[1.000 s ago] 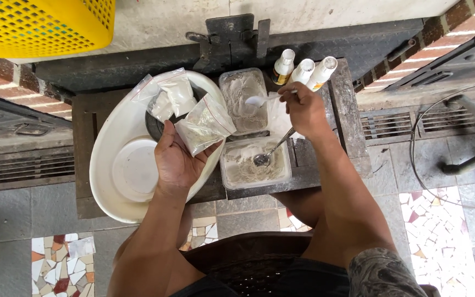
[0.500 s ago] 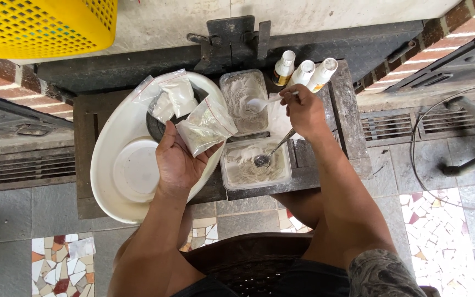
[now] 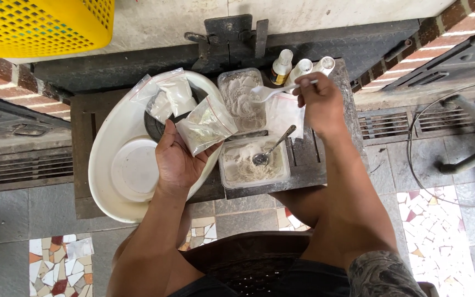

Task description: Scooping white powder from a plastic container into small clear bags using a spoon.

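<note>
My left hand (image 3: pixel 178 159) holds a small clear plastic bag of pale powder (image 3: pixel 204 125) over the rim of a white oval basin (image 3: pixel 105 165). My right hand (image 3: pixel 317 99) grips a white plastic spoon (image 3: pixel 268 91), whose bowl hovers over the far clear tub of white powder (image 3: pixel 242 100). A nearer clear tub (image 3: pixel 254 165) holds more powder with a metal spoon (image 3: pixel 270 149) resting in it. More filled bags (image 3: pixel 169 93) lie on a dark dish inside the basin.
Three small bottles (image 3: pixel 300 66) stand behind the tubs on the dark bench (image 3: pixel 314 165). A yellow crate (image 3: pixel 39 25) sits at the upper left. A cable and metal leg (image 3: pixel 457 159) lie to the right. A dark stool (image 3: pixel 243 258) sits under me.
My right hand has lifted the white spoon slightly and moved it left over the far tub. The left hand with the bag has barely moved.
</note>
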